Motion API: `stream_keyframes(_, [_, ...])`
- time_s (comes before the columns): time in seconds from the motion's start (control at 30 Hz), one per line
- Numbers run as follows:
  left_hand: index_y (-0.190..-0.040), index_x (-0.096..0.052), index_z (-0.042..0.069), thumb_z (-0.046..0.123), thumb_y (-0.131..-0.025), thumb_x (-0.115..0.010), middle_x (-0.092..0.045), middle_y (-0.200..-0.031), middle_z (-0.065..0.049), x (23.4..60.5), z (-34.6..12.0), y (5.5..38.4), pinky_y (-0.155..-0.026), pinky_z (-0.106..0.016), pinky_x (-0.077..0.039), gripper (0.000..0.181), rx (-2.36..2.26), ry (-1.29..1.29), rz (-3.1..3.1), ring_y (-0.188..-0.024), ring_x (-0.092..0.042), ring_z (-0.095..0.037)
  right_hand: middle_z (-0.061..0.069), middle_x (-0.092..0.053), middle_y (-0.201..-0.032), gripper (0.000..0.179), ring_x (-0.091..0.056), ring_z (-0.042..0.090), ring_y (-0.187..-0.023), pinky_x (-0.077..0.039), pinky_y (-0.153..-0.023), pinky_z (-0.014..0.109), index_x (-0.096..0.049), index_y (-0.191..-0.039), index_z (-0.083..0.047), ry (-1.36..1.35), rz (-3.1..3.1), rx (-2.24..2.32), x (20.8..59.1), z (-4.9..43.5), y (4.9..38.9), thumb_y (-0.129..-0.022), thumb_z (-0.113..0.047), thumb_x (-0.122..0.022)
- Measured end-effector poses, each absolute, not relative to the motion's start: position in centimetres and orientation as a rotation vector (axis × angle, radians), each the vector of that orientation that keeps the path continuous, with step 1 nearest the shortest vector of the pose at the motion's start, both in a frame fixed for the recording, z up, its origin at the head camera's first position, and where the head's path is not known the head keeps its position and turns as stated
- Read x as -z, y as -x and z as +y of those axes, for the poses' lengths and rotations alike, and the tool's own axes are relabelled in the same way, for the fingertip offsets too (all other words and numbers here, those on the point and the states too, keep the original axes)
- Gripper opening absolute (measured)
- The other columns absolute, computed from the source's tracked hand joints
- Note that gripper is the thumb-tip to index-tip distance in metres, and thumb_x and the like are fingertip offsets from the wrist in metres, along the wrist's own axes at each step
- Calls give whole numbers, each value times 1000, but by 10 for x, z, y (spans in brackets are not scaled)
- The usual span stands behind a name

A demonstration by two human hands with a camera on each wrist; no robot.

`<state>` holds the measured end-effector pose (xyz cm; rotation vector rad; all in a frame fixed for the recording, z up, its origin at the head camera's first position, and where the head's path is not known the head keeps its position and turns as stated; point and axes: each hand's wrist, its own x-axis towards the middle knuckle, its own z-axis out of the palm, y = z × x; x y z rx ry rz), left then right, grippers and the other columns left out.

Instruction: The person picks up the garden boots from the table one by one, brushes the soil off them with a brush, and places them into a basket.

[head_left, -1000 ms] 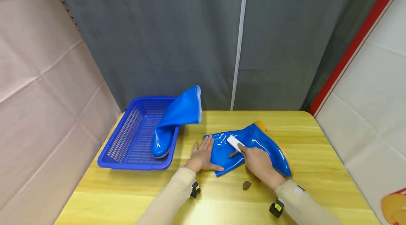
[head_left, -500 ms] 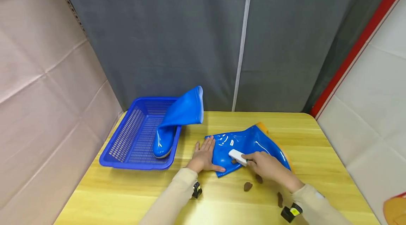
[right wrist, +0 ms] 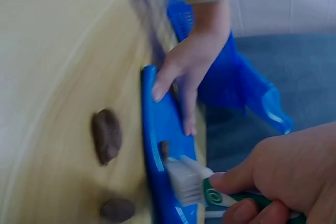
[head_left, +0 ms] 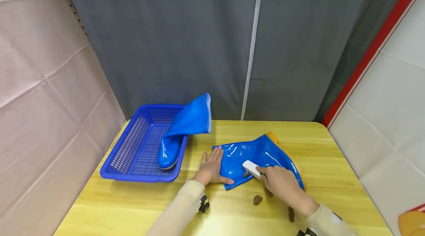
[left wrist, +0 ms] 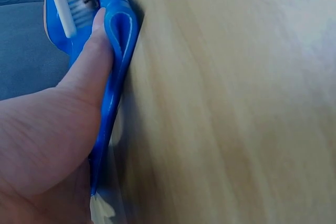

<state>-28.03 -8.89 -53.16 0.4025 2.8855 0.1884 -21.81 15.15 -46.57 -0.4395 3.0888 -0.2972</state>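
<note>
A blue rubber boot (head_left: 239, 156) with a yellow sole lies on its side on the table. My left hand (head_left: 210, 171) rests with straight, spread fingers on the open end of its shaft. In my right hand (head_left: 282, 184) I grip a brush (head_left: 251, 168) with a white head and a green and white handle. Its white bristles (right wrist: 184, 182) are down at the shaft, right beside a small brown clump (right wrist: 164, 149) near the boot's front edge. The right palm hides part of the boot's foot.
A second blue boot (head_left: 190, 118) leans in a blue plastic basket (head_left: 111, 171) at the left, its shaft sticking out over the rim. Several brown clumps, one of them an oval clump (head_left: 257, 199), lie on the wooden table (head_left: 229, 214) in front. A grey curtain (head_left: 166, 44) hangs behind.
The brush has moved down the shaft toward its front edge, and the right hand has shifted slightly right. More brown clumps show on the table near the right arm. The left hand stays in place.
</note>
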Motion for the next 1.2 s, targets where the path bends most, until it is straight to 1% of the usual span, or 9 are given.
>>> stream_keyframes(0.3, [-153,-6,10,84,-59,-59,-1,-162,-5,533,-86,283,-120,-55,-8,130,-178,-416,2882,-151,-4,-24,8,-73,-88,32,-47,12,-53,-30,-43,25,-64,-123,-20,429,3160,362,482,172,238,-92,-22,-59])
stream_keyframes(0.5, [-153,-7,10,84,-58,-59,-2,-162,-5,531,-88,285,-120,-55,-8,131,-171,-399,2888,-151,-5,-24,4,-57,-64,35,-37,10,-44,-29,-44,21,-59,-130,-22,426,2932,580,474,180,249,-95,-21,-54])
stream_keyframes(0.63, [-153,-7,10,84,-58,-59,-2,-162,-5,531,-90,282,-120,-56,-8,131,-173,-408,2878,-151,-5,-25,14,-69,-99,34,-36,13,-49,-29,-46,22,-60,-128,-18,449,2790,662,464,182,249,-95,-17,-54])
stream_keyframes(0.73, [-152,-9,9,83,-58,-61,-4,-162,-6,531,-89,281,-120,-56,-9,131,-185,-411,2881,-151,-7,-26,15,-63,-125,33,-43,14,-61,-29,-49,22,-61,-127,-16,487,2727,681,459,182,247,-95,-15,-54])
stream_keyframes(0.87, [-152,-10,8,82,-58,-62,-6,-162,-7,531,-89,280,-120,-56,-11,131,-187,-399,2888,-150,-9,-26,11,-63,-126,32,-48,14,-69,-30,-50,22,-63,-125,-18,493,2694,692,458,176,245,-95,-15,-55])
stream_keyframes(0.93, [-152,-10,8,82,-58,-62,-6,-162,-7,532,-88,280,-120,-56,-11,131,-188,-397,2892,-150,-9,-26,9,-67,-118,32,-46,13,-61,-30,-48,20,-62,-125,-19,492,2690,694,461,173,243,-94,-15,-55])
stream_keyframes(1.0, [-152,-10,8,82,-57,-62,-6,-162,-7,532,-88,280,-120,-56,-11,131,-190,-400,2896,-150,-9,-26,5,-69,-94,33,-41,12,-50,-29,-44,19,-61,-127,-20,486,2689,690,463,168,240,-95,-16,-55])
stream_keyframes(1.1, [-152,-11,8,82,-58,-63,-6,-162,-8,531,-89,280,-119,-56,-11,131,-197,-408,2897,-150,-9,-26,-1,-52,-60,33,-35,9,-40,-26,-40,17,-61,-127,-22,500,2717,673,465,162,234,-95,-18,-55])
stream_keyframes(1.2, [-152,-11,8,81,-58,-63,-7,-162,-8,530,-88,279,-119,-56,-11,130,-192,-415,2895,-150,-9,-26,-2,-48,-58,34,-37,8,-39,-28,-39,17,-61,-127,-24,498,2763,646,470,158,227,-94,-20,-56])
